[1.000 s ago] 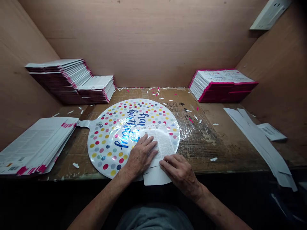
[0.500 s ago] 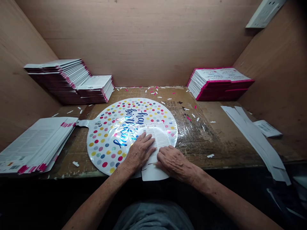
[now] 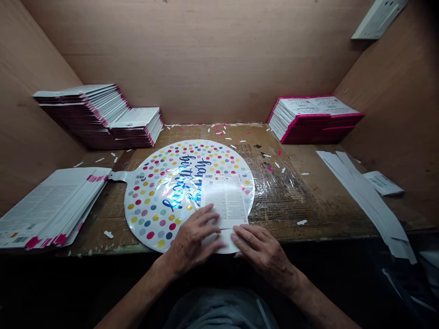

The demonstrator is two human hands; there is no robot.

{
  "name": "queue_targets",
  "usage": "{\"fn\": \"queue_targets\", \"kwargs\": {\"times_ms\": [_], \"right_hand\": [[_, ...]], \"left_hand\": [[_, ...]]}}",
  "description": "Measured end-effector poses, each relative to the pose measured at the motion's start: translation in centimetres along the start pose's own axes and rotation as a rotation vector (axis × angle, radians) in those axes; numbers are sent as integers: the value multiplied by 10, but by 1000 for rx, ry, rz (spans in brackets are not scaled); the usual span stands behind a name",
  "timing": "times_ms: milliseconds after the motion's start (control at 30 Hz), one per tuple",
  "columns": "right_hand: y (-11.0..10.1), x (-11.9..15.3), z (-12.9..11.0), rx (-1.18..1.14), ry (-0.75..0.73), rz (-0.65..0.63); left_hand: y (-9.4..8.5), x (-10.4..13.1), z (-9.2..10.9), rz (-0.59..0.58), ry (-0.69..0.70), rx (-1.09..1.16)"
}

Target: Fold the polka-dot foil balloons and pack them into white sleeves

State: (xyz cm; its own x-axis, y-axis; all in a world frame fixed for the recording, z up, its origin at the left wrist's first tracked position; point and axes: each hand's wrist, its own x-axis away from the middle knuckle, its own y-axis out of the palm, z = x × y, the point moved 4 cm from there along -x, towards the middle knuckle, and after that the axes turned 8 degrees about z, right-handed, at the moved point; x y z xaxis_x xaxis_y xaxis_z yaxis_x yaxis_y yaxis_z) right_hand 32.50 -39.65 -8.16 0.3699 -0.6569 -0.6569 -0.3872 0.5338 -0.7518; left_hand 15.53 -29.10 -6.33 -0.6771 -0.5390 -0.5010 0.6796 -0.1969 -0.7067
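A flat, round foil balloon (image 3: 156,183) with coloured dots and blue "happy birthday" lettering lies on the cardboard-covered table, its tail pointing left. On its lower right part rests a printed white card packet (image 3: 224,198), with a plain white section (image 3: 228,242) at its near end. My left hand (image 3: 192,237) is over the packet's near left edge, fingers spread and slightly blurred; whether they press on it I cannot tell. My right hand (image 3: 262,251) lies with fingers stretched out at the near right corner, fingertips on the white section.
Packet stacks stand at back left (image 3: 99,119) and back right (image 3: 315,119). More packets (image 3: 55,205) lie fanned at left. White paper strips (image 3: 370,205) overhang the front edge at right, beside a small white packet (image 3: 382,183). Paper scraps (image 3: 219,130) litter the table.
Both hands have moved nearer to me, uncovering more of the packet's print. My right hand has uncurled, and the packet lies straighter. A thin white strip now shows on my lap.
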Motion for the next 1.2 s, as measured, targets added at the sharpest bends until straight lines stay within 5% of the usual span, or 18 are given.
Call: {"fn": "queue_targets", "kwargs": {"times_ms": [133, 367, 467, 567, 800, 900, 1033, 1133, 1200], "right_hand": [[-3, -5, 4, -101, 74, 26], [13, -27, 19, -30, 468, 58], [14, -22, 10, 62, 245, 17], [8, -5, 4, 39, 45, -36], [-7, 8, -1, 66, -9, -9], [-12, 6, -4, 55, -40, 27], [-18, -8, -2, 35, 101, 142], [-12, -30, -7, -12, 114, 241], [0, -49, -13, -56, 62, 223]], "left_hand": [[-5, 20, 9, -102, -12, 4], [18, 15, -4, 198, -387, -175], [24, 16, -2, 319, -441, -313], [27, 17, 1, 310, -407, -307], [24, 22, 15, 199, -279, -131], [13, 30, 26, 324, -292, -58], [-6, 44, 31, 509, -675, 120], [0, 43, 27, 463, -1005, 616], [4, 36, 21, 526, -1108, 911]]}}
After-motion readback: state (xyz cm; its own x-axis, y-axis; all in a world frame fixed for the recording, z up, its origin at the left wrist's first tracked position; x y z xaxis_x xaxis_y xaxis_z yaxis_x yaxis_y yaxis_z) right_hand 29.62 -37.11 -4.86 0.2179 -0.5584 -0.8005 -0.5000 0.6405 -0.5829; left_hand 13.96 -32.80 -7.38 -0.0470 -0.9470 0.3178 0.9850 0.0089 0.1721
